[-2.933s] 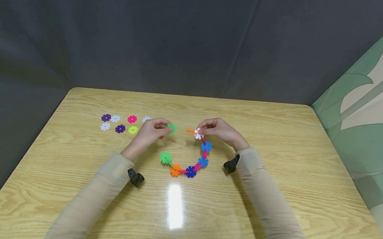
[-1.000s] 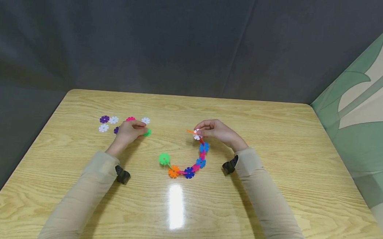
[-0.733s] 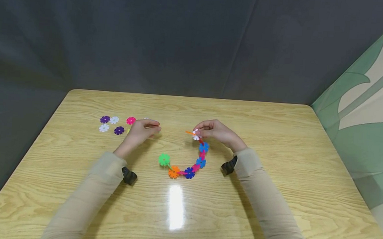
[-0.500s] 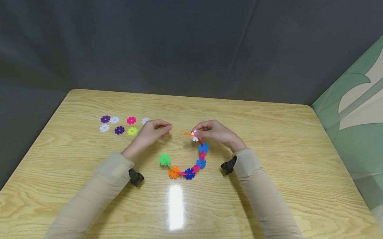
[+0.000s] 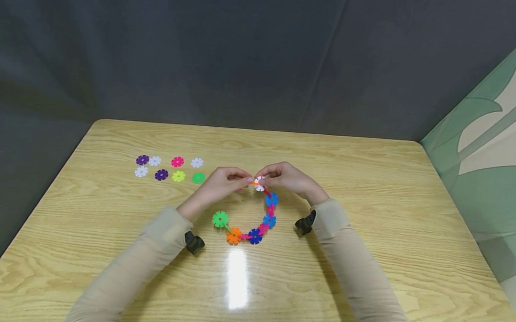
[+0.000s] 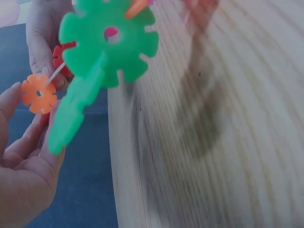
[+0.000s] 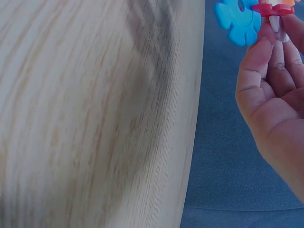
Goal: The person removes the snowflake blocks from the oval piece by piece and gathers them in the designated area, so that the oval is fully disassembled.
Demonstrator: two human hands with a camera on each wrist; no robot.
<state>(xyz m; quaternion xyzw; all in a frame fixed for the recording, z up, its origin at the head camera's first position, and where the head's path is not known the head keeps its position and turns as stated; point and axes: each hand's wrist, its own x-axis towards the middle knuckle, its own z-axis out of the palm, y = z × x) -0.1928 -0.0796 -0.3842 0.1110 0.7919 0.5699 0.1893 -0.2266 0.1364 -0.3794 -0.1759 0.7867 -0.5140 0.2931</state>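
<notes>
My left hand [image 5: 222, 183] pinches an orange notched snowflake disc [image 6: 32, 90] between thumb and fingers at one end of a curved chain. My right hand [image 5: 291, 180] pinches the white snowflake disc [image 5: 260, 187] that the orange one is slotted into. From there the chain runs through a red disc [image 7: 273, 9], a light blue disc [image 5: 271, 200], pink pieces, a second light blue disc [image 5: 269, 221], a dark blue disc [image 5: 255, 236] and an orange disc [image 5: 234, 236]. At its other end is a green disc [image 5: 220, 219], large in the left wrist view.
Loose discs lie in two rows at the back left of the wooden table [image 5: 398, 189]: purple [image 5: 161, 175], white [image 5: 140, 171], pink [image 5: 177, 162], yellow [image 5: 178, 176] and green [image 5: 198, 178]. A dark curtain [image 5: 246, 57] stands behind the table's far edge.
My left hand set a loose green disc down beside the yellow one, then moved right to the orange disc. My right hand, with the chain, shifted slightly left.
</notes>
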